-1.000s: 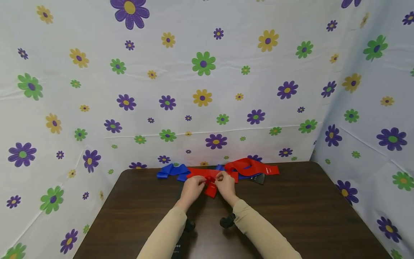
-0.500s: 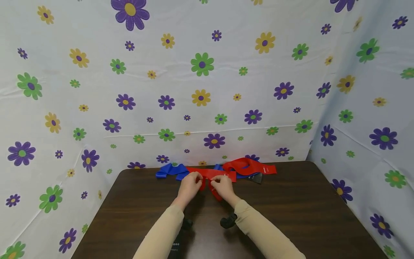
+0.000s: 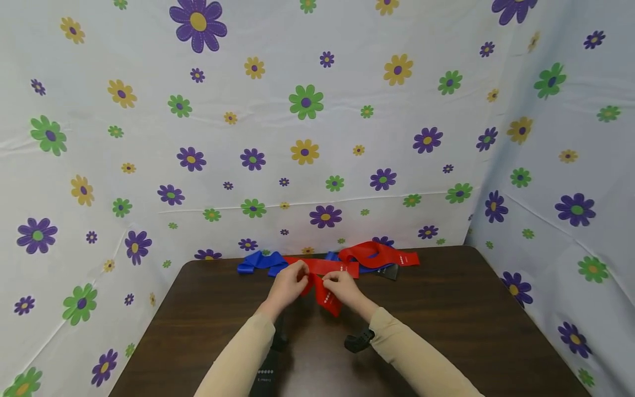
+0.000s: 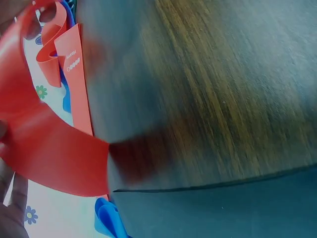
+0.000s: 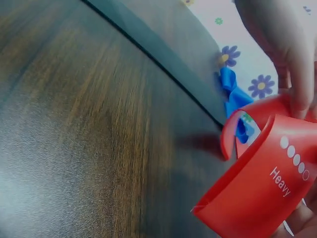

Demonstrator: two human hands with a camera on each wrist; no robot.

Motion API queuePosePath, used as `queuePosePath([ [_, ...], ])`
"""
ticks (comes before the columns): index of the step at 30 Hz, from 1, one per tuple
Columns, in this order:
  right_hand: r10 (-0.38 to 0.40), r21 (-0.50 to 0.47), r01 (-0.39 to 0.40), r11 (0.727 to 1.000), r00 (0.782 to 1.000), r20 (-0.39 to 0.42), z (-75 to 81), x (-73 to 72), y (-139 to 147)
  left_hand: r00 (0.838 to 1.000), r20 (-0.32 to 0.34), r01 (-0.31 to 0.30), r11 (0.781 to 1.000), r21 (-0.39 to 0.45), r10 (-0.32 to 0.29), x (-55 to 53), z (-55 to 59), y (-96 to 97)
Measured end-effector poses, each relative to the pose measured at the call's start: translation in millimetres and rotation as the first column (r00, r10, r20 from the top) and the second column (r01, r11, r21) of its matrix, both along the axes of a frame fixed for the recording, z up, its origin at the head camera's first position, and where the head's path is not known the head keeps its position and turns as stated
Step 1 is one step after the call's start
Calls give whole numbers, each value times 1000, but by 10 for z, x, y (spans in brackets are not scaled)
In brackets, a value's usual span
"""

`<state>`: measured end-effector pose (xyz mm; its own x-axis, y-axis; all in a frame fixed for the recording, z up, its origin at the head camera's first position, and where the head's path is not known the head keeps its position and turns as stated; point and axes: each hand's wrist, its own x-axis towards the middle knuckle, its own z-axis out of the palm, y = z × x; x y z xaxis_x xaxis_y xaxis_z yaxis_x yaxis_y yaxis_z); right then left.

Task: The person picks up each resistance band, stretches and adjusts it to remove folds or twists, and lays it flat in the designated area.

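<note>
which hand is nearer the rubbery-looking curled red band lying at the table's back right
Right. The right hand is in front of the curled red band and slightly left; the left hand is farther left.

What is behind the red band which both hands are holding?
Behind the held band, another red band lies on the table; a blue band shows farther left. What the left hand and held band cover there cannot be seen.

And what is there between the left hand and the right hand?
A bent red band, which the left hand and right hand both hold. The head view shows it between them; the right wrist view shows "Heavy" printed on it.
</note>
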<state>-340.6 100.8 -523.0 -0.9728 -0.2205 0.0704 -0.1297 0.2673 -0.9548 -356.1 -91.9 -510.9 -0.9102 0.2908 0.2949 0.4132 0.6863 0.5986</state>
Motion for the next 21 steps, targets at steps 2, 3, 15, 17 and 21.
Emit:
queuePosePath([
  [2, 12, -1, -12, 1000, 1000, 17, 25, 29, 21, 1000, 24, 5, 1000, 13, -5, 13, 10, -11],
  [3, 13, 0, -13, 1000, 1000, 26, -21, 13, 28, 999, 35, 4, 1000, 12, -5, 16, 13, -14],
  [15, 52, -93, -44, 995, 995, 90, -10, 223, 82, 987, 143, 71, 997, -11, -68, 72, 29, -134],
  [17, 48, -83, -40, 996, 995, 92, -17, 254, 90, 974, 211, 88, 996, -4, -85, 80, 24, -166],
  [21, 62, -75, -55, 996, 994, 92, -55, 327, 139, 949, 296, 116, 993, 1, -112, 105, 14, -227],
])
